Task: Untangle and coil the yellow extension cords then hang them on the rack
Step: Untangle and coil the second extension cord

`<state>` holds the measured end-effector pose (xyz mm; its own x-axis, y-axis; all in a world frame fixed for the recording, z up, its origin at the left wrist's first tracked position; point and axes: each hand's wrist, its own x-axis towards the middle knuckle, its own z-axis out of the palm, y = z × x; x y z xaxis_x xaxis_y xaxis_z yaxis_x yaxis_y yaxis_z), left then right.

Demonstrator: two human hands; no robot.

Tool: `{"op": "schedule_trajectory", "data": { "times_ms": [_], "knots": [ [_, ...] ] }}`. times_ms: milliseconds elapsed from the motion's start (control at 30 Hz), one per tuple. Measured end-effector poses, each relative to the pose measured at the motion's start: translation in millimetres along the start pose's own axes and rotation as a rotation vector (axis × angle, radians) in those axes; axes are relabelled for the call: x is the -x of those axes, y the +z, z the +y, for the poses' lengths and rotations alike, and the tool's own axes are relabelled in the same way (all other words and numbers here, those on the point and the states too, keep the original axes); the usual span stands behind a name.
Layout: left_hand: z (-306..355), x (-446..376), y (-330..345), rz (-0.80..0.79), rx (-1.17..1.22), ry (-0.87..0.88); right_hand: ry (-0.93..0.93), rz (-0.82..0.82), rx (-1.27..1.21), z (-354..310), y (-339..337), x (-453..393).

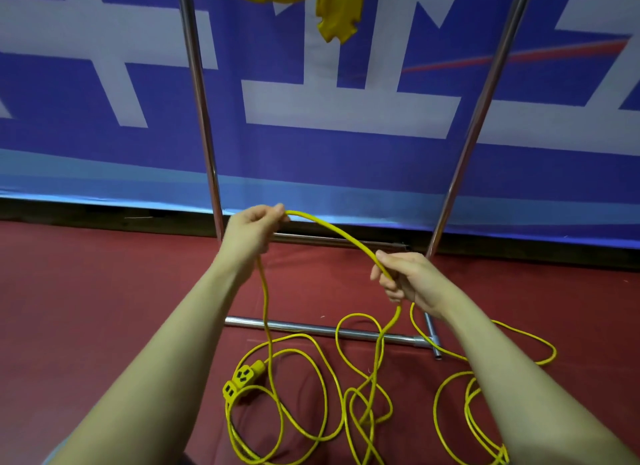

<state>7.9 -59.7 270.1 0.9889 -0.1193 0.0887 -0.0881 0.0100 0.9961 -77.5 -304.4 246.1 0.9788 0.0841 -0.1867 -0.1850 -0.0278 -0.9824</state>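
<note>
Coiling step in hand, at its very start. Left hand (251, 230) pinching the thin yellow rubber extension cord (341, 236) between thumb and fingertips, raised toward the far side; right hand (403, 279) curled closed around the same cord, nearer and to the right, with a short arch of cord spanning between the 2. From each fist, cord dropping to the red carpeted floor (104, 291), where the rest lies in loose overlapping loops, near and right, crossing the chrome tubular rack's (201, 94) floor bar; the yellow multi-outlet socket block (244, 378) resting near left. Probably next: slack fed through the right fist to form 1 even loop, crossings shaken free. No containers present; 1 coiled yellow cord with its flat socket end (337, 14) hanging at the top, far side.
</note>
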Motion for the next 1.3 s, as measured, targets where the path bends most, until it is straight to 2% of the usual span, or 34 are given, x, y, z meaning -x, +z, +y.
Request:
{"op": "schedule_trajectory", "data": {
  "times_ms": [100, 267, 400, 467, 633, 967, 1100, 1167, 1300],
  "knots": [
    [-6.9, -1.1, -9.0, -0.008, -0.065, -0.041, 0.009, 0.036, 0.034, 1.9, -6.5, 2.5],
    [4.6, 4.5, -3.1, -0.253, -0.321, -0.079, -0.059, 0.119, 0.074, -6.9, -6.6, 3.4],
    [11.3, 14.8, 15.6, -0.465, -0.461, 0.026, -0.121, 0.052, 0.151, -18.4, 8.5, 1.9],
    [10.0, 22.1, 28.7, -0.510, -0.457, 0.093, -0.148, 0.029, 0.148, -21.9, 15.7, 0.2],
    [3.6, 33.0, 43.1, -0.381, -0.149, 0.073, -0.168, 0.004, -0.015, -24.0, 19.3, -2.6],
    [1.1, 6.5, 15.4, -0.096, 0.161, -0.084, -0.085, -0.031, -0.073, -10.8, 8.1, 2.9],
    [-6.5, 4.3, 8.5, -0.041, 0.111, -0.099, -0.052, 0.008, 0.021, -4.6, -2.4, 4.2],
    [-7.3, 5.8, 8.6, -0.055, -0.006, -0.073, -0.054, 0.027, 0.058, -3.1, -3.5, 2.8],
    [8.0, 9.2, 11.3, -0.237, -0.216, -0.039, -0.084, 0.036, 0.136, -11.0, -6.7, 3.4]
  ]
}}
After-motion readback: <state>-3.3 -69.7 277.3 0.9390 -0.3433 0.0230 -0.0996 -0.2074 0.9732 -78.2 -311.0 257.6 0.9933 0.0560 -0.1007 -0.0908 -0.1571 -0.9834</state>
